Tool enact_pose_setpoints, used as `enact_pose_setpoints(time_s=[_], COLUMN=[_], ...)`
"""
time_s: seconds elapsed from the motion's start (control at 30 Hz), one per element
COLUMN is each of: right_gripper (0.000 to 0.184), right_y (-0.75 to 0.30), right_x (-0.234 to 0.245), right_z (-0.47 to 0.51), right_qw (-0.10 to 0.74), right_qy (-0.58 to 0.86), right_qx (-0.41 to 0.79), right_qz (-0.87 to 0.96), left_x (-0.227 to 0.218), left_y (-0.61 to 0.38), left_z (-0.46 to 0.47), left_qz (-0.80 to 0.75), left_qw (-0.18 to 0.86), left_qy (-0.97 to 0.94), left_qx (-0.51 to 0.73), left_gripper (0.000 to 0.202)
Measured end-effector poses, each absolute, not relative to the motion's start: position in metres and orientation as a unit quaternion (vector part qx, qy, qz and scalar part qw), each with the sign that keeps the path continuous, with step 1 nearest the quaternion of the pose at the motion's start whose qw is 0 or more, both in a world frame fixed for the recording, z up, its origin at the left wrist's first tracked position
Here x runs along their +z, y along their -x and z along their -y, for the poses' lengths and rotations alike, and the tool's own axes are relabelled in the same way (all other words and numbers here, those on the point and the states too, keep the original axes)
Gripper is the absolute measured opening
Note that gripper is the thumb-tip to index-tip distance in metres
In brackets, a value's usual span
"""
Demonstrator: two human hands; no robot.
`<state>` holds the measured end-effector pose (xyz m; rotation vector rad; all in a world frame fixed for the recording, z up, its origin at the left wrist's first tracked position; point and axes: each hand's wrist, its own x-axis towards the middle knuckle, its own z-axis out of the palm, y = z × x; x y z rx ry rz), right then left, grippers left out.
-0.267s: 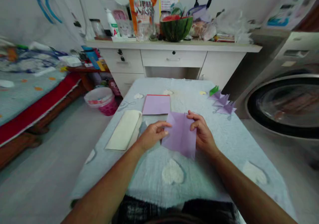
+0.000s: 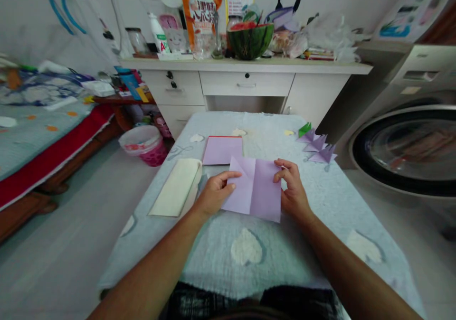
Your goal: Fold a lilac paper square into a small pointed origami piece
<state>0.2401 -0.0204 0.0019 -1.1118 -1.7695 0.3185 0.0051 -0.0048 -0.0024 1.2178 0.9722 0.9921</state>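
Observation:
A sheet of purple origami paper [image 2: 265,187] is held up over the table, opened out, with a crease running down its middle. My left hand [image 2: 218,190] pinches its left edge between thumb and fingers. At the right edge, my right hand [image 2: 291,182] grips the sheet, its thumb partly hidden behind the paper. Just beyond lies a stack of purple paper [image 2: 223,150] with a red strip along its far edge. To the left of my left hand rests a folded cream-coloured sheet [image 2: 176,187].
Several purple folded paper pieces [image 2: 322,155] and a green one [image 2: 305,129] lie at the table's far right. Behind stands a white cabinet [image 2: 245,82] bearing a cut watermelon [image 2: 251,42]. A washing machine [image 2: 409,120] is at right, a pink bin [image 2: 151,151] at left.
The purple sheet has been spread wider and flatter, its left half swinging out to the left. My hands have moved slightly apart, both still holding its edges.

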Motion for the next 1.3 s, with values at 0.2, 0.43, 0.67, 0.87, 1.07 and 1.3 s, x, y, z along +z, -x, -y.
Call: enact_pose_setpoints(time_s=[0.2,0.43,0.67,0.87,1.07,1.3], right_gripper=[0.038,0.056,0.031,0.019,0.019,0.018], right_y=[-0.246,-0.246,-0.249,-0.247,-0.248,-0.247], right_x=[0.003,-0.005,-0.001,0.005,0.006,0.009], right_z=[0.020,0.021,0.022,0.025,0.023,0.023], right_qw=[0.430,0.421,0.483,0.516,0.521,0.527], right_qy=[0.477,0.376,0.394,0.437,0.458,0.464], right_qx=[0.057,0.199,0.260,0.373,0.403,0.380], right_qz=[0.765,0.801,0.738,0.636,0.597,0.603], left_x=[0.001,0.004,0.002,0.004,0.001,0.005], left_y=[-0.002,-0.003,0.005,0.008,0.009,0.008], left_z=[0.003,0.003,0.002,0.001,0.002,0.007], left_qz=[-0.433,-0.440,-0.414,-0.388,-0.382,-0.366], left_qw=[0.574,0.593,0.615,0.611,0.494,0.394], left_qy=[-0.488,-0.459,-0.441,-0.490,-0.629,-0.710], left_qx=[0.494,0.495,0.506,0.486,0.464,0.454], left_gripper=[0.040,0.043,0.045,0.040,0.040,0.031])
